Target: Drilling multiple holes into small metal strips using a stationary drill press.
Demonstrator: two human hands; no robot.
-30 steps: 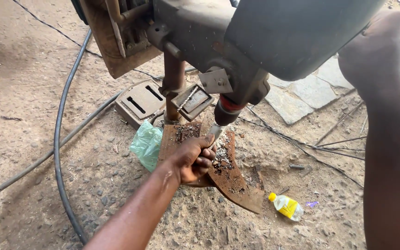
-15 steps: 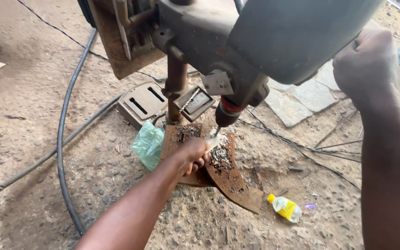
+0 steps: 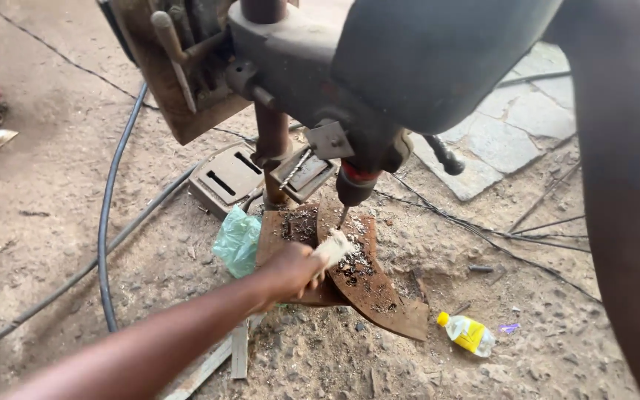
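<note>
A grey drill press head (image 3: 416, 67) fills the top of the view, and its red-ringed chuck (image 3: 352, 185) holds a thin bit (image 3: 343, 216) just above a rusty curved metal plate (image 3: 372, 285). The plate lies on the press's rusty table (image 3: 287, 226), with dark shavings (image 3: 355, 265) heaped on it. My left hand (image 3: 289, 271) reaches in from the lower left, closed on a small pale brush-like piece (image 3: 332, 248) right beside the bit. My right forearm (image 3: 627, 222) runs down the right edge. Its hand is out of sight above the frame.
The press column (image 3: 271, 141) stands on a slotted grey base (image 3: 227, 178). A green plastic bag (image 3: 237, 241) lies left of the table and a yellow bottle (image 3: 468, 333) to its right. Black hoses (image 3: 105, 222) cross the dirt. Stone slabs (image 3: 498, 126) and thin wires (image 3: 483, 233) lie behind.
My right hand has risen out of view and that forearm now looms close on the right. My left hand has lifted off the plate and holds the pale piece by the bit.
</note>
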